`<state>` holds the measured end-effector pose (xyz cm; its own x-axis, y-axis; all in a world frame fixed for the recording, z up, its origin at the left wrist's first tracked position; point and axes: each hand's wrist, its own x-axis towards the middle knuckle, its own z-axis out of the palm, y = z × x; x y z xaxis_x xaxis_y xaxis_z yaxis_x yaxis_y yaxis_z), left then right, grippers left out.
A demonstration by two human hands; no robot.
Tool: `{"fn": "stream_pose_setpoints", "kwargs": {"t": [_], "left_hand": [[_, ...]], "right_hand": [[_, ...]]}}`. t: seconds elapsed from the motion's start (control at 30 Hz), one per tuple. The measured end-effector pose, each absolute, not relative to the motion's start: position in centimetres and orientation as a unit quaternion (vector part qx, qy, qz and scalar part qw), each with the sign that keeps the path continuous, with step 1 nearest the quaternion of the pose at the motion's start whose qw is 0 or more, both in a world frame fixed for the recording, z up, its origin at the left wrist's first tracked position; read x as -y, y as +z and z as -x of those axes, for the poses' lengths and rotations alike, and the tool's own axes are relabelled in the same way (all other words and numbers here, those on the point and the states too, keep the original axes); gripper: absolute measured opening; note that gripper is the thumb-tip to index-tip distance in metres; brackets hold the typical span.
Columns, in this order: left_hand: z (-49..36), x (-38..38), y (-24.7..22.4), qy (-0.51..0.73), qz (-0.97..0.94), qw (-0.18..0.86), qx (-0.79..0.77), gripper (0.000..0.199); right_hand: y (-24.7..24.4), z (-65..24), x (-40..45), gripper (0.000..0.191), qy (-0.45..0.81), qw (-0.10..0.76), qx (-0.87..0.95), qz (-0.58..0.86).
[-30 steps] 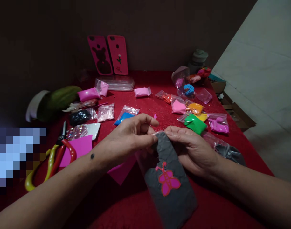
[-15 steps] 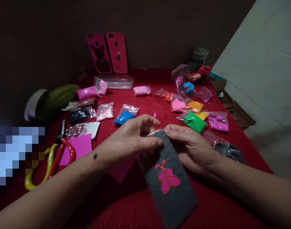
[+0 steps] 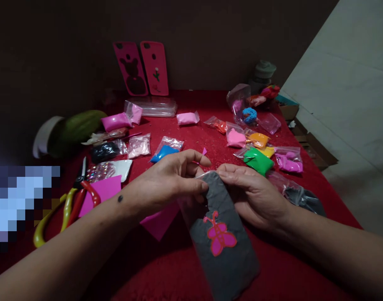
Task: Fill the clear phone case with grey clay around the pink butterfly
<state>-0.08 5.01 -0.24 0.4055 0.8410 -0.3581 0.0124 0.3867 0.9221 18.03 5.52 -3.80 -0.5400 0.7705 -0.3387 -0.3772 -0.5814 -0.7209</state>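
A clear phone case [image 3: 232, 276] covered with dark grey clay is held tilted over the red cloth. On its grey layer lies a pink butterfly [image 3: 222, 238] with a red outline. My left hand [image 3: 181, 175] pinches the upper left edge, its thumb pressed on the clay near the top. My right hand [image 3: 254, 192] grips the upper right edge, thumb at the top corner and fingers partly hidden behind the case. Near the upper left, part of the clear plastic shows without clay. A pink paper sheet [image 3: 160, 223] lies partly beneath my left forearm.
Scissors [image 3: 73, 205] with red and yellow handles lie at the left beside another pink sheet [image 3: 106, 190]. Bags of coloured clay, such as blue [image 3: 164, 154] and green [image 3: 257, 161], are spread around. Two decorated phone cases [image 3: 155, 71] lean against the back wall. A bottle [image 3: 264, 71] stands back right.
My left thumb has slid slightly left along the clay toward the case's edge. My right hand and the case stay almost where they were.
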Motion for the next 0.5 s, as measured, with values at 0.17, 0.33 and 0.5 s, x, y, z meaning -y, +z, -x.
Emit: {"fn": "stream_pose_setpoints", "kwargs": {"t": [0.17, 0.33, 0.5], "left_hand": [[-0.09, -4.89, 0.08, 0.305, -0.473, 0.686, -0.461, 0.029], [-0.18, -4.99, 0.24, 0.293, -0.487, 0.675, -0.47, 0.033], [-0.61, -4.65, -0.36, 0.292, -0.515, 0.653, -0.472, 0.055]], "right_hand": [[-3.82, -18.08, -5.53, 0.015, 0.819, 0.344, 0.304, 0.344], [-3.83, -17.91, -5.68, 0.015, 0.819, 0.348, 0.302, 0.343], [-3.84, -17.89, -5.6, 0.015, 0.826, 0.351, 0.299, 0.324]]}}
